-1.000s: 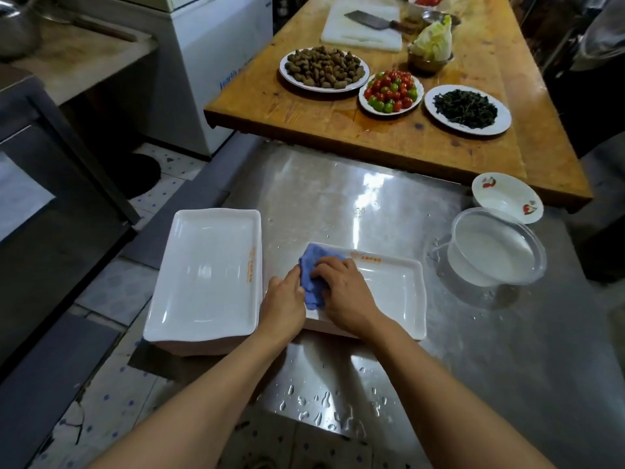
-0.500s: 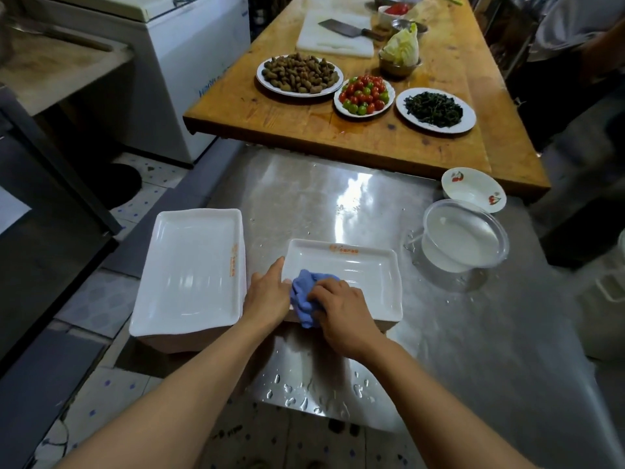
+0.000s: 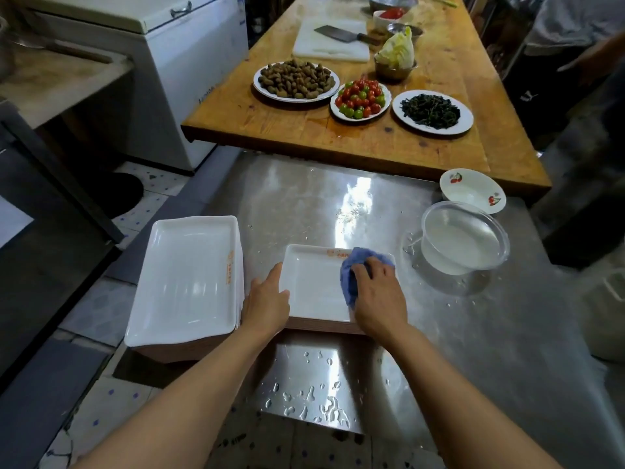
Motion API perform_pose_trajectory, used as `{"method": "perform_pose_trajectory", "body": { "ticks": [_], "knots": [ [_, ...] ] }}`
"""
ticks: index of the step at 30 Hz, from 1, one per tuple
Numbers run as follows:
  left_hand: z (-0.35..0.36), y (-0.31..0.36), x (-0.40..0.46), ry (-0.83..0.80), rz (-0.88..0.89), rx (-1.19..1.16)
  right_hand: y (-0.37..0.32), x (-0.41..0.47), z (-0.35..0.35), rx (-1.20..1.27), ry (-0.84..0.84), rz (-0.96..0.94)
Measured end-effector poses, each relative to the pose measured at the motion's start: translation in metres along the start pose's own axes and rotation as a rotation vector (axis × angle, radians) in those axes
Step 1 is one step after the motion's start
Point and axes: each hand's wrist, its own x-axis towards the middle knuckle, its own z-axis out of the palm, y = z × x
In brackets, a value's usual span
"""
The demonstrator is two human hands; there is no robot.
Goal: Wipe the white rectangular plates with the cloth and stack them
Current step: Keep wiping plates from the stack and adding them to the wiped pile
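Observation:
A white rectangular plate (image 3: 313, 282) with orange lettering lies on top of a low stack on the steel table (image 3: 338, 204). My right hand (image 3: 378, 296) grips a blue cloth (image 3: 351, 275) and presses it on the plate's right half. My left hand (image 3: 267, 302) holds the plate's left rim, thumb on the inside. A taller stack of white rectangular plates (image 3: 186, 279) stands at the table's left edge, just left of my left hand.
A clear plastic bowl (image 3: 463, 242) with water and a small cherry-print bowl (image 3: 473, 191) sit at the right. Behind lies a wooden table (image 3: 449, 72) with plates of peanuts, tomatoes, greens, a cleaver on a board. Water drops dot the near table edge.
My right hand has swept the blue cloth from the plate's left side across to its right side. My left hand has stayed on the left rim.

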Motion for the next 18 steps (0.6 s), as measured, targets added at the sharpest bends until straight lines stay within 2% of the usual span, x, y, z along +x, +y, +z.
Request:
{"method": "perform_pose_trajectory", "body": {
  "ticks": [3,7,11,14,18],
  "knots": [
    [0.002,0.000,0.000,0.012,-0.010,0.019,-0.013,0.010,0.007,0.041,-0.042,-0.066],
    [0.001,0.001,-0.002,0.020,0.020,0.000,-0.033,0.012,0.016,0.043,-0.135,-0.287],
    [-0.002,0.004,-0.005,0.033,0.023,0.023,-0.030,-0.004,0.013,0.138,-0.096,-0.373],
    [-0.002,0.007,-0.007,0.033,-0.001,0.059,-0.015,-0.026,0.009,0.144,-0.046,-0.351],
    [-0.002,0.013,-0.010,0.039,-0.044,0.064,0.010,-0.051,0.002,0.026,0.015,-0.185]
  ]
}}
